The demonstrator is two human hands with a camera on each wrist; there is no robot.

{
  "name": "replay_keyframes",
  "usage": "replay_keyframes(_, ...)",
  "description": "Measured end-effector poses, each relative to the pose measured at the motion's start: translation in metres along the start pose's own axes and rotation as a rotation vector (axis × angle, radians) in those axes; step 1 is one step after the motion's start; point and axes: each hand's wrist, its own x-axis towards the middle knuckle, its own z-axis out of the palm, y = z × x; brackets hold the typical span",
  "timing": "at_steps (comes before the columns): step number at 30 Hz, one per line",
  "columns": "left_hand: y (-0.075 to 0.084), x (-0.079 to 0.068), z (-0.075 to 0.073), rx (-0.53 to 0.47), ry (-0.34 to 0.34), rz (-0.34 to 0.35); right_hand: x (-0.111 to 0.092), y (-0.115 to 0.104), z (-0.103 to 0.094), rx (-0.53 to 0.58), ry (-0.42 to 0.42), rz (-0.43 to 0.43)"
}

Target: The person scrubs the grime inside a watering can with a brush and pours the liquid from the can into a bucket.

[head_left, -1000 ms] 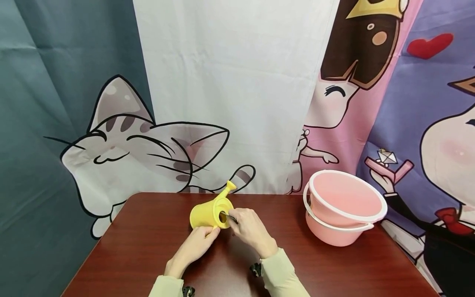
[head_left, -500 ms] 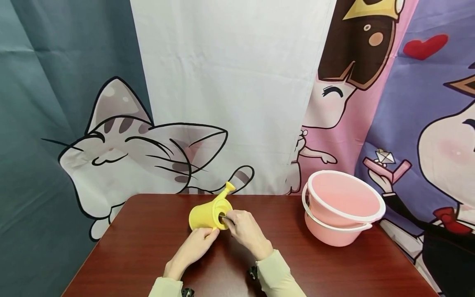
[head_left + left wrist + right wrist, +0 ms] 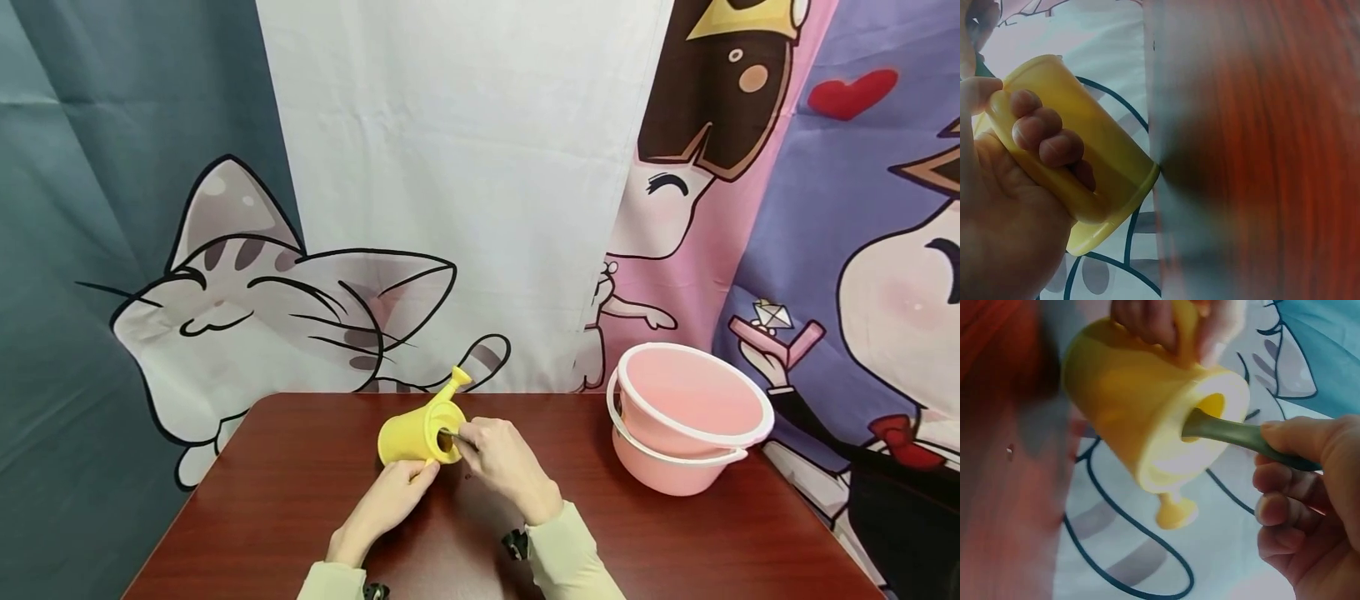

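A yellow watering can point(image 3: 405, 437) is tilted over the table, its opening turned toward the right hand and its spout pointing up and away in the head view. My left hand point(image 3: 393, 497) grips its handle, fingers curled round the yellow loop point(image 3: 1079, 194) in the left wrist view. The right hand point(image 3: 510, 467) pinches the dark green handle point(image 3: 1235, 432) of a slim tool between thumb and fingers. The tool's far end goes through the can's round opening and is hidden inside, so I cannot tell its kind.
Two pink buckets point(image 3: 667, 471) with white rims, one nested in the other, stand at the right of the brown table point(image 3: 247, 500). A tiny speck point(image 3: 1010, 450) lies on the tabletop near the can. Behind hangs a printed cloth point(image 3: 450, 167) with cartoon figures.
My right hand moves a little toward the can, then back out, with the tool staying in the opening. The left hand keeps its grip on the can. The head view drifts slightly.
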Motion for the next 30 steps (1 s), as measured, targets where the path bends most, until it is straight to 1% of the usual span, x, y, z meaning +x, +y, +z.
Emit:
replay_keyframes(5,0.0,-0.001,-0.001,-0.008,-0.01,-0.011,0.002,-0.002,-0.007,-0.004,-0.033,-0.004)
replay_keyframes(9,0.0,0.0,-0.001,0.002,-0.004,-0.005,0.002,0.001,-0.005,0.01,-0.029,-0.002)
replay_keyframes(13,0.001,0.0,-0.001,0.009,-0.001,-0.004,0.0,0.004,0.002,0.018,0.001,0.008)
replay_keyframes(17,0.002,0.0,-0.001,0.015,-0.005,0.002,-0.002,0.006,0.012,-0.002,0.026,0.026)
replay_keyframes(22,0.002,0.0,0.0,0.016,-0.002,0.007,-0.005,0.005,0.025,-0.023,0.029,0.037)
replay_keyframes(25,0.002,-0.001,0.0,0.02,0.009,0.012,-0.006,0.005,0.032,-0.032,0.028,0.059)
replay_keyframes(30,0.001,0.0,0.0,0.021,0.016,0.015,-0.007,0.004,0.034,-0.057,0.025,0.102)
